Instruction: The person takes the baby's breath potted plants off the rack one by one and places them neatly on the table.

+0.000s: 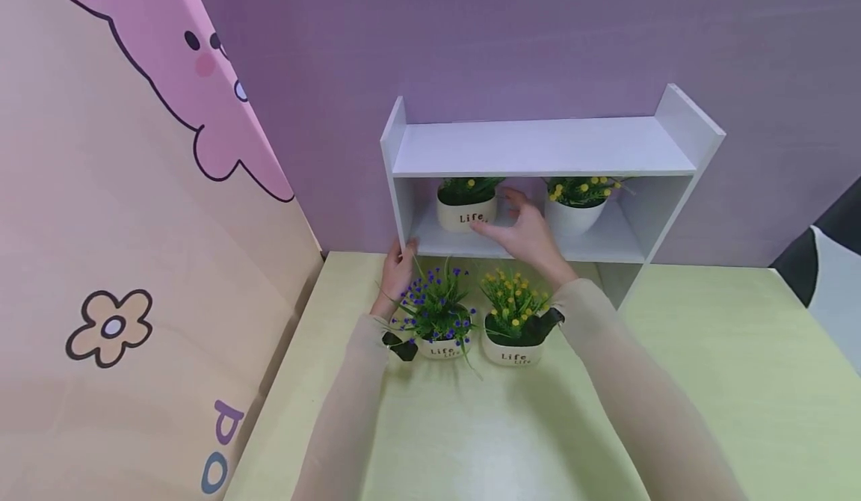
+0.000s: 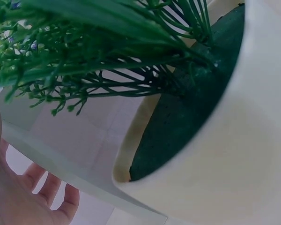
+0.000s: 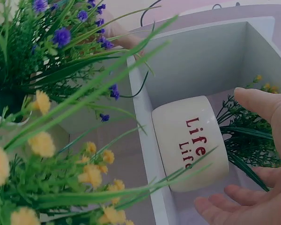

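A white shelf unit (image 1: 538, 149) stands against the purple wall. My left hand (image 1: 395, 277) grips its left side panel near the lower board, with the panel's edge between thumb and fingers in the left wrist view. On the middle board sits a cream "Life" flower pot (image 1: 457, 217). Beside it is my right hand (image 1: 530, 239), thumb and fingers spread around the plant's side; in the right wrist view a gap shows between the hand (image 3: 267, 187) and the pot (image 3: 192, 145). To the right on that board stands a white pot (image 1: 573, 218) with yellow flowers.
Before the shelf, on the pale table (image 1: 471, 426), stand a purple-flowered pot (image 1: 440, 349) and a yellow-flowered pot (image 1: 513, 354), both beneath my forearms. A patterned wall panel (image 1: 168, 247) borders the left. A black and white object (image 1: 807, 262) is at the right edge.
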A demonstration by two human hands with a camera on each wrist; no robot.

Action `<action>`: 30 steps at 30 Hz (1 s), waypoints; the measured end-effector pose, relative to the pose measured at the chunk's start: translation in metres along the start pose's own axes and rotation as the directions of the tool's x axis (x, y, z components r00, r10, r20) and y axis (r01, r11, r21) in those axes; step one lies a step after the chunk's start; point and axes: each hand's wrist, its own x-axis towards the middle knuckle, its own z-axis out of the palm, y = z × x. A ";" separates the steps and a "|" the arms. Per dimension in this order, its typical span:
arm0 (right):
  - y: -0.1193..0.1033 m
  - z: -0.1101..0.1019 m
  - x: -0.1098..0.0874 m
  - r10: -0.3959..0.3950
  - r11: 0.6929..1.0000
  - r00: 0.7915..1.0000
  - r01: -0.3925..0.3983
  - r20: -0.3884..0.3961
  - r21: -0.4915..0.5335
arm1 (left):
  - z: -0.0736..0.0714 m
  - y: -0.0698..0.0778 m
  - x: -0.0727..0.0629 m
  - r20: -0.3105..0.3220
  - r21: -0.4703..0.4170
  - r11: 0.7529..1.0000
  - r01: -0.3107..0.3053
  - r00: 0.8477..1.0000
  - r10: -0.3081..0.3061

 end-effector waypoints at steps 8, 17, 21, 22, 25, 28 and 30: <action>0.003 0.004 0.008 0.017 1.000 1.000 -0.017 -0.008 0.014 | 0.001 -0.001 -0.003 0.003 0.027 1.000 0.004 1.000 -0.004; 0.002 0.007 0.023 0.014 0.999 1.000 -0.014 0.010 0.046 | -0.001 0.000 0.000 -0.010 0.021 1.000 -0.009 1.000 0.009; 0.005 0.010 0.027 0.028 0.999 1.000 -0.029 0.014 0.046 | -0.001 0.000 0.000 -0.014 0.029 1.000 -0.004 1.000 0.005; 0.006 0.010 0.028 0.033 0.998 0.999 -0.034 0.013 0.043 | 0.000 0.001 0.000 -0.014 0.028 1.000 -0.005 1.000 0.006; 0.008 0.011 0.030 0.048 0.998 0.999 -0.048 0.013 0.039 | 0.000 0.000 0.001 -0.017 0.016 1.000 -0.018 1.000 0.019; 0.010 0.012 0.034 0.058 0.997 0.998 -0.058 0.018 0.042 | 0.001 -0.001 0.001 -0.023 0.006 1.000 -0.026 0.999 0.026; 0.011 0.012 0.037 0.058 0.997 0.998 -0.059 0.021 0.045 | 0.001 -0.001 0.001 -0.022 0.001 1.000 -0.021 1.000 0.021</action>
